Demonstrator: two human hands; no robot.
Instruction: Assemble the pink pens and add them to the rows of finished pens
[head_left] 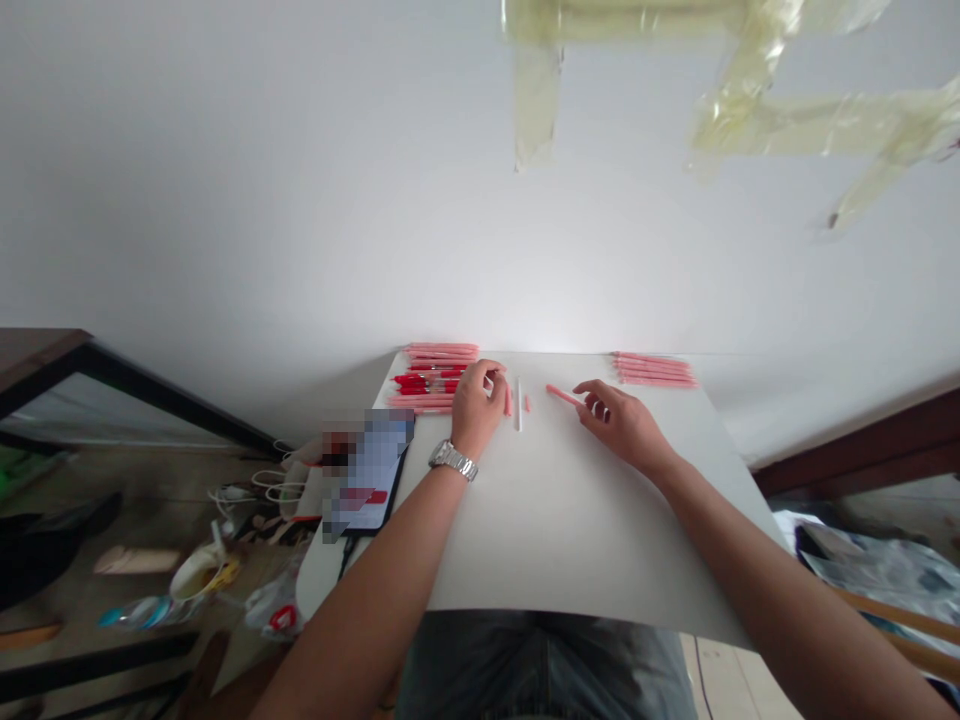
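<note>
My right hand (619, 425) pinches one end of a slim pink pen barrel (561, 393) between thumb and fingers, above the right middle of the white table. My left hand (478, 395), a metal watch on its wrist, is curled beside the pens on the left. Its fingers are bent together, and what they hold, if anything, cannot be made out. Right by its thumb is a short pink piece (508, 401). A thin white tube (518, 405) and a smaller pink piece (527, 404) lie between the two hands.
Pink pens (441, 350) and red pens (427, 384) lie in rows at the table's back left. Several pink pens (655, 370) line the back right. A tablet-like screen (375, 475) rests at the left edge of the table (555, 540). The wall (337, 200) stands behind.
</note>
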